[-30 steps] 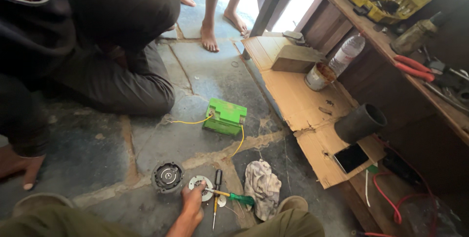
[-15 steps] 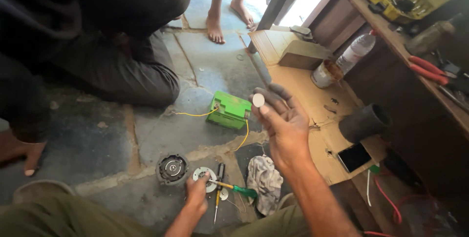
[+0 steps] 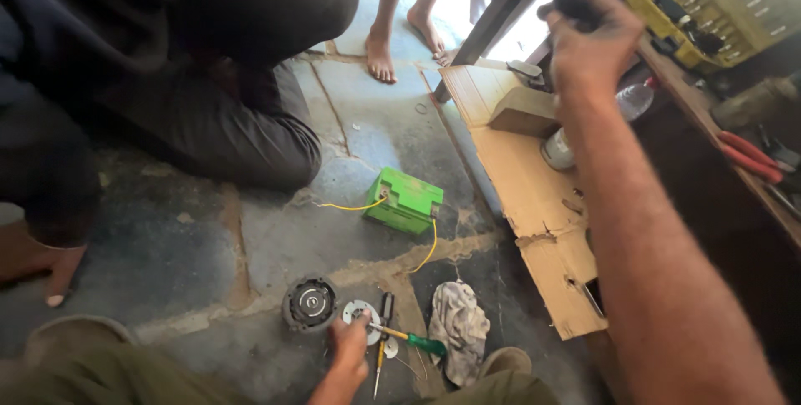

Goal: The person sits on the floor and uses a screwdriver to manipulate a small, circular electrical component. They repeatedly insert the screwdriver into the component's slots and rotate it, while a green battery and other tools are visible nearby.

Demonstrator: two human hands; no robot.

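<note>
**Right hand up at the shelf, left hand down on the metal disc**

While a person in dark clothes [image 3: 167, 80] crouches across the stone floor [image 3: 167, 246], the wearer's right arm stretches up toward the wooden surface [image 3: 709, 171] at the right edge. A flattened sheet of cardboard [image 3: 534, 205] lies along the foot of that surface, with a pale wooden block [image 3: 521, 109] and a plastic bottle [image 3: 584, 125] on it. A yellow crate [image 3: 717, 5] sits on top. The right hand [image 3: 588, 38] has its grip closed around a dark object [image 3: 576, 3]; what it is cannot be told. In the middle of the floor lies a green battery [image 3: 405, 201] with yellow wires [image 3: 430, 246] trailing from it. Nearer the wearer are a crumpled rag [image 3: 459, 326], a round dark motor part [image 3: 310, 303] and a green-handled screwdriver [image 3: 413, 340]. The left hand [image 3: 349, 347] rests on a small metal disc [image 3: 360, 315] just beside the motor part, fingertips pressed to its rim; whether they pinch it cannot be told.
</note>
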